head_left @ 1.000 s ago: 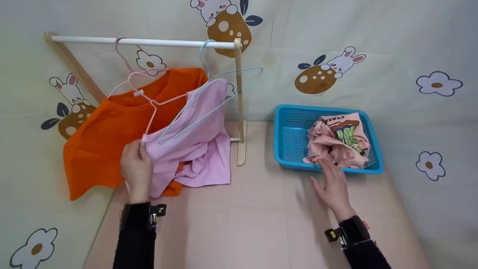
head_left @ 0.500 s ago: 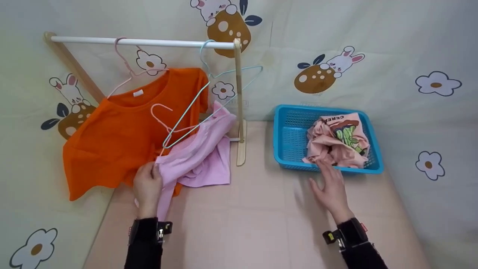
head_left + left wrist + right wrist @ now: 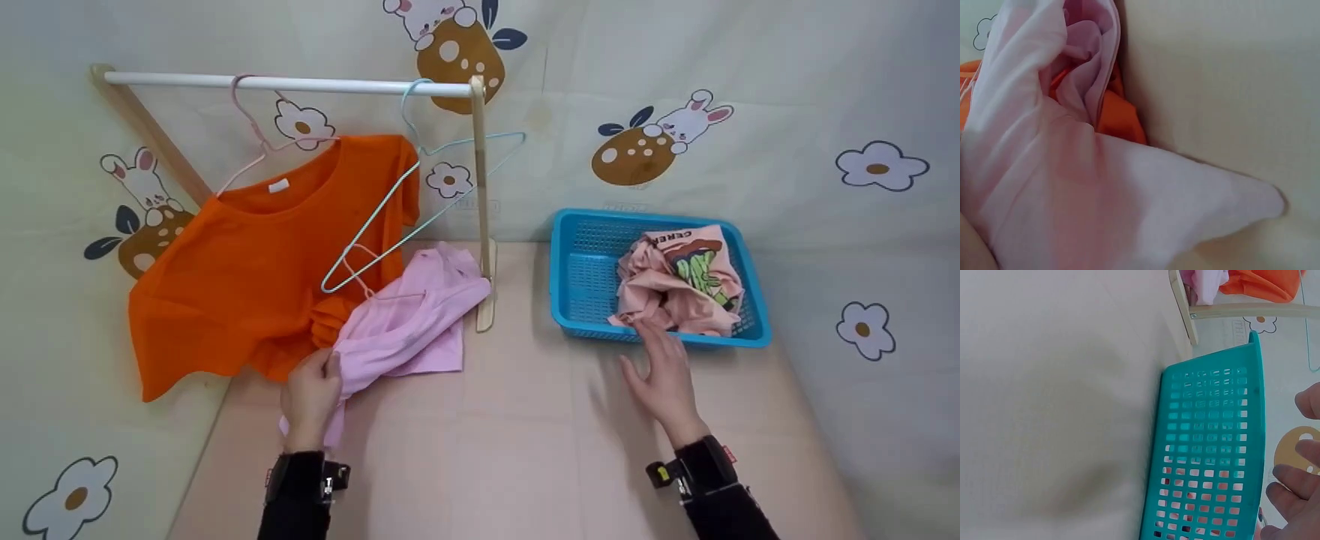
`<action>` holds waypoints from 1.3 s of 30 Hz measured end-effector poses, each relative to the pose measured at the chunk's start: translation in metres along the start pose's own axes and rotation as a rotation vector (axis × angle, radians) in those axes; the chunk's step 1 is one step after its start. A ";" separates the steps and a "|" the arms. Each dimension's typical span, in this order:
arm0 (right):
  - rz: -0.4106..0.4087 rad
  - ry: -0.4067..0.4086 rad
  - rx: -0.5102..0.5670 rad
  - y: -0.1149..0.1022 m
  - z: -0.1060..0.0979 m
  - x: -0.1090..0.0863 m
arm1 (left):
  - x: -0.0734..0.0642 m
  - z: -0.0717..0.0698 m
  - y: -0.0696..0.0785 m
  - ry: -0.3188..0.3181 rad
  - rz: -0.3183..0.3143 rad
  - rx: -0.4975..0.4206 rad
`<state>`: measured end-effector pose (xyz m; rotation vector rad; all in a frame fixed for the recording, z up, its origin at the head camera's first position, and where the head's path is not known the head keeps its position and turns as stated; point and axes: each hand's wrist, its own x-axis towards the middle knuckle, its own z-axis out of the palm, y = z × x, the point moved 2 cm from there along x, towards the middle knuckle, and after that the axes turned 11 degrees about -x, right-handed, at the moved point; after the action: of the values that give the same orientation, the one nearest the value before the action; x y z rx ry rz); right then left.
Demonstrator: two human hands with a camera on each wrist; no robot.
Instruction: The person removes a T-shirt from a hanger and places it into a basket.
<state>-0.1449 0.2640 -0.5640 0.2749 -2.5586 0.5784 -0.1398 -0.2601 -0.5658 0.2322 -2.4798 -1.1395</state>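
My left hand (image 3: pixel 311 394) pinches a pink-lilac shirt (image 3: pixel 405 315) at its shoulder, low in front of the rack. A pink hanger (image 3: pixel 360 281) is inside the shirt, its hook leaning toward the rack. In the left wrist view the shirt's cloth (image 3: pixel 1129 202) fills much of the frame. My right hand (image 3: pixel 664 382) is at the near rim of a blue basket (image 3: pixel 589 217), fingers extended. In the right wrist view the fingers (image 3: pixel 1297 484) are spread beside the basket's perforated side (image 3: pixel 1207 439). A crumpled peach garment (image 3: pixel 675 285) with a green print lies in the basket.
A wooden rack with a white rail (image 3: pixel 315 82) stands at the back left. An orange T-shirt (image 3: pixel 262 262) hangs there on a pink hanger, beside a bare light-blue hanger (image 3: pixel 375 217). Patterned sheeting (image 3: pixel 795 150) covers the walls around.
My left hand has drawn the pink-lilac shirt and its hanger down and toward me, off the front of the orange T-shirt. My right hand has barely moved.
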 end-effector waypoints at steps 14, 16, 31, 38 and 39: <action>-0.075 -0.002 0.034 -0.016 0.007 0.007 | -0.014 0.014 -0.002 -0.039 0.411 0.011; -0.087 -0.017 0.043 -0.024 0.011 0.009 | -0.015 0.015 0.002 -0.020 0.514 0.005; -0.222 -0.042 0.169 -0.095 0.031 0.020 | -0.015 0.025 0.063 0.010 0.810 -0.158; -0.250 -0.040 0.177 -0.115 0.033 0.023 | -0.022 0.040 0.075 -0.009 0.823 -0.159; -0.244 -0.045 0.177 -0.116 0.033 0.023 | -0.023 0.042 0.076 -0.008 0.823 -0.157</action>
<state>-0.1442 0.1439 -0.5380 0.6580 -2.4691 0.7108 -0.1359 -0.1747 -0.5396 -0.7655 -2.1080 -0.9337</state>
